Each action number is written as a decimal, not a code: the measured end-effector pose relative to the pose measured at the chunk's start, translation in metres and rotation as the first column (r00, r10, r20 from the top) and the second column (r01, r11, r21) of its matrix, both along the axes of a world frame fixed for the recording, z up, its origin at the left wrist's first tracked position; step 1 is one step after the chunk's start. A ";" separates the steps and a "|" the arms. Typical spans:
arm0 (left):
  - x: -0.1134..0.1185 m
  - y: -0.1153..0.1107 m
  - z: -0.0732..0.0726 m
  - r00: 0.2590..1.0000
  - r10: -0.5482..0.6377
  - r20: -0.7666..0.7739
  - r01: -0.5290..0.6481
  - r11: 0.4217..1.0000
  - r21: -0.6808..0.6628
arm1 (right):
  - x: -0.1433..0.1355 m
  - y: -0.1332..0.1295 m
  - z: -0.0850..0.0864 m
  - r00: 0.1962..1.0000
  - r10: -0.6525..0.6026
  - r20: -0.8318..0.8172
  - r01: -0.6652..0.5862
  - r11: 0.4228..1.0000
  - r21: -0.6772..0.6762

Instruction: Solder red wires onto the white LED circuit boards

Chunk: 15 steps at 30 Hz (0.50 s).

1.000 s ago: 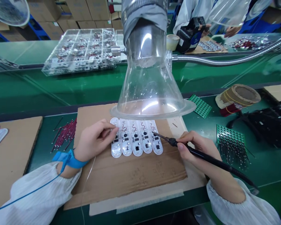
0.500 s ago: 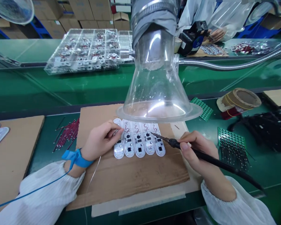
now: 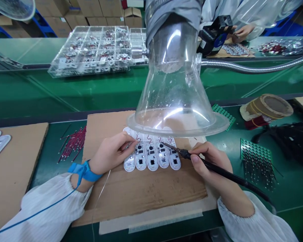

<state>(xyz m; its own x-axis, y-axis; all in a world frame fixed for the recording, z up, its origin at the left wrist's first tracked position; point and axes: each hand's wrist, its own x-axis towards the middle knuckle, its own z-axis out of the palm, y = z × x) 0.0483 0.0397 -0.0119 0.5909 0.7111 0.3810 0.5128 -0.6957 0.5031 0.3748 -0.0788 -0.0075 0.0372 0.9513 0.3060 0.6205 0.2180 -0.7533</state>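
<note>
The right hand (image 3: 213,158) has its grip round the iron (image 3: 222,172), its tip now one white board (image 3: 163,158) further left. The left hand (image 3: 113,153) pinches thin wire (image 3: 104,185); bare cardboard (image 3: 146,191) is open in front.

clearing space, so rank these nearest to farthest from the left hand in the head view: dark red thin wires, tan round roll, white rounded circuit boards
1. White rounded circuit boards, right by the left hand.
2. Dark red thin wires, left side.
3. Tan round roll, far right.

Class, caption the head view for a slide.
Five white boards on cardboard: soldering iron in the right hand, left hand over the leftmost board.
</note>
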 end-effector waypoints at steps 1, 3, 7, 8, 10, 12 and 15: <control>0.000 0.000 0.000 1.000 -0.011 0.003 0.011 1.000 0.017 | 0.000 0.000 0.000 1.000 0.002 -0.002 -0.002 1.000 0.001; 0.001 -0.001 -0.001 0.999 -0.021 0.027 0.020 0.999 0.050 | 0.000 0.001 0.001 1.000 0.001 -0.005 -0.001 1.000 0.001; -0.001 -0.003 0.000 0.997 0.027 0.070 -0.029 0.999 0.034 | 0.001 0.000 0.001 1.000 0.008 -0.025 -0.008 1.000 -0.005; -0.002 -0.004 0.000 0.996 0.045 0.074 -0.046 0.999 0.021 | 0.002 -0.001 -0.001 0.999 0.002 -0.035 -0.002 1.000 -0.011; -0.003 -0.005 0.001 0.994 0.069 0.080 -0.070 0.998 0.003 | 0.003 -0.003 -0.003 0.997 -0.022 -0.068 0.021 1.000 -0.019; -0.003 -0.005 0.002 0.994 0.076 0.078 -0.075 0.997 -0.010 | 0.003 -0.004 -0.005 0.995 -0.045 -0.092 0.044 0.999 -0.019; -0.003 -0.004 0.001 0.994 0.074 0.078 -0.073 0.997 -0.014 | 0.000 -0.002 -0.004 0.997 -0.021 -0.076 0.021 1.000 -0.004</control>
<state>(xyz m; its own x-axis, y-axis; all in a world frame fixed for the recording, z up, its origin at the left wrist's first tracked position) 0.0452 0.0353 -0.0107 0.5052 0.7562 0.4159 0.5208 -0.6514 0.5518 0.3744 -0.0808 -0.0113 0.0805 0.9511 0.2982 0.5659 0.2027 -0.7992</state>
